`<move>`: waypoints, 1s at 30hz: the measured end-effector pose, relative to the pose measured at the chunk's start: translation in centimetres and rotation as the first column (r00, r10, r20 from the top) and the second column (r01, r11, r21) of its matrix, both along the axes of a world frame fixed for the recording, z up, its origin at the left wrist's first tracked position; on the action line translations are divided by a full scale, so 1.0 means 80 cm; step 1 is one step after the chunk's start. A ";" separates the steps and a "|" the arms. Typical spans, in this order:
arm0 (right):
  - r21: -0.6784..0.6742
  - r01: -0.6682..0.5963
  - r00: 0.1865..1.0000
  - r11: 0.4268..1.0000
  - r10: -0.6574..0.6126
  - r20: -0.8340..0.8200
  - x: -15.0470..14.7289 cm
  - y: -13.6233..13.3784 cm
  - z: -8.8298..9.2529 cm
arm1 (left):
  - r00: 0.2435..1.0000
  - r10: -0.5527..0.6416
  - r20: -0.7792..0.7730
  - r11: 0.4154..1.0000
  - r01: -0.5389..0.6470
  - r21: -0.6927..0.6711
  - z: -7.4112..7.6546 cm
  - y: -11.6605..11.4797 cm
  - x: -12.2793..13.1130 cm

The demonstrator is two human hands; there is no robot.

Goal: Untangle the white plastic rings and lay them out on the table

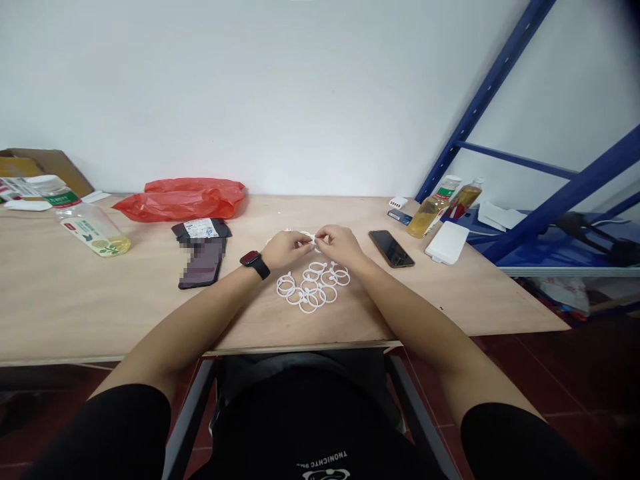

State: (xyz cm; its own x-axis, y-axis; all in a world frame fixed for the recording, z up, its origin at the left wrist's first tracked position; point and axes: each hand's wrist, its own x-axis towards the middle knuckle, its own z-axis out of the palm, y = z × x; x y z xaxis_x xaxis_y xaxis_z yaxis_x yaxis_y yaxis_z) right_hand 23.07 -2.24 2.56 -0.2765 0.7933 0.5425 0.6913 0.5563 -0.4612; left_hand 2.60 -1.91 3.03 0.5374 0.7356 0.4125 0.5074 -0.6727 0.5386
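Note:
My left hand (287, 249), with a black watch (255, 263) on its wrist, pinches a small white plastic ring (313, 238) from the left. Fingertips of my right hand (341, 244) close on the same ring from the right, so the two hands nearly meet above the table. Much of that ring is hidden by the fingers. Just below my hands lies a loose cluster of white plastic rings (313, 287), several with small knobs, overlapping one another. More white rings show partly behind my fingers.
On the wooden table (125, 307), a red plastic bag (185, 199), a dark packet (203, 257) and a large bottle (85, 220) lie left. A phone (391, 249), a white case (447, 242) and a bottle of yellow liquid (431, 213) are right, beside a blue metal rack (550, 200).

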 end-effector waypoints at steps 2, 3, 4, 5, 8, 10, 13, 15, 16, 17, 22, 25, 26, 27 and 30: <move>0.088 -0.019 0.999 0.996 0.022 -0.026 -0.012 -0.002 0.000 | 1.000 0.000 0.024 0.999 -0.001 0.043 0.000 -0.004 0.000; 0.124 -0.031 0.999 0.992 0.035 -0.037 -0.016 -0.003 -0.001 | 0.998 0.020 0.052 0.998 -0.022 0.055 -0.001 -0.005 -0.002; 0.155 -0.044 0.998 0.987 0.051 -0.047 -0.019 -0.003 -0.003 | 0.996 0.042 0.085 0.997 -0.047 0.055 -0.002 -0.005 -0.005; 0.181 -0.059 0.996 0.982 0.069 -0.053 -0.021 -0.003 -0.005 | 0.990 0.063 0.125 0.997 -0.069 0.043 -0.004 -0.005 -0.008; 0.223 -0.114 0.991 0.968 0.125 -0.037 -0.027 -0.003 -0.012 | 0.970 0.068 0.232 0.998 -0.063 -0.028 -0.012 -0.002 -0.016; 0.223 -0.145 0.988 0.964 0.152 -0.014 -0.030 -0.005 -0.017 | 0.947 0.101 0.305 0.993 -0.079 -0.084 -0.020 -0.001 -0.018; 0.210 -0.163 0.986 0.964 0.168 -0.006 -0.031 -0.010 -0.020 | 0.928 0.112 0.355 0.991 -0.079 -0.104 -0.029 0.000 -0.014; 0.205 -0.178 0.983 0.962 0.185 -0.017 -0.030 -0.013 -0.022 | 0.927 0.096 0.363 0.994 -0.068 -0.090 -0.032 -0.001 -0.010; 0.207 -0.190 0.980 0.960 0.199 -0.024 -0.029 -0.014 -0.023 | 0.928 0.087 0.363 0.994 -0.059 -0.088 -0.032 -0.002 -0.008; 0.211 -0.207 0.976 0.955 0.217 -0.029 -0.028 -0.015 -0.024 | 0.929 0.080 0.363 0.994 -0.050 -0.093 -0.032 -0.003 -0.006; 0.220 -0.258 0.963 0.941 0.268 -0.018 -0.031 -0.018 -0.028 | 0.920 0.101 0.379 0.993 -0.069 -0.099 -0.030 -0.010 -0.004; 0.221 -0.262 0.963 0.940 0.269 -0.002 -0.033 -0.018 -0.029 | 0.917 0.118 0.380 0.993 -0.097 -0.072 -0.029 -0.013 -0.003; 0.221 -0.266 0.962 0.938 0.272 0.005 -0.034 -0.018 -0.029 | 0.916 0.125 0.380 0.992 -0.109 -0.064 -0.029 -0.013 -0.002; 0.220 -0.268 0.962 0.938 0.273 0.011 -0.034 -0.018 -0.029 | 0.915 0.134 0.381 0.991 -0.120 -0.060 -0.029 -0.013 -0.001; 0.215 -0.268 0.963 0.939 0.270 0.022 -0.034 -0.017 -0.029 | 0.906 0.156 0.393 0.988 -0.138 -0.072 -0.031 -0.012 0.003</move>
State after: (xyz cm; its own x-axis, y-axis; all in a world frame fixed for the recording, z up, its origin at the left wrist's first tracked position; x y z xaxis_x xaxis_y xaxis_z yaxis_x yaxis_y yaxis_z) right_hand 20.34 -3.61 0.21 -0.4586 0.5545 0.6944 0.4986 0.8074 -0.3154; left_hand 2.81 -2.84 0.53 0.2206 0.8149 0.5360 0.3376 -0.5794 0.7419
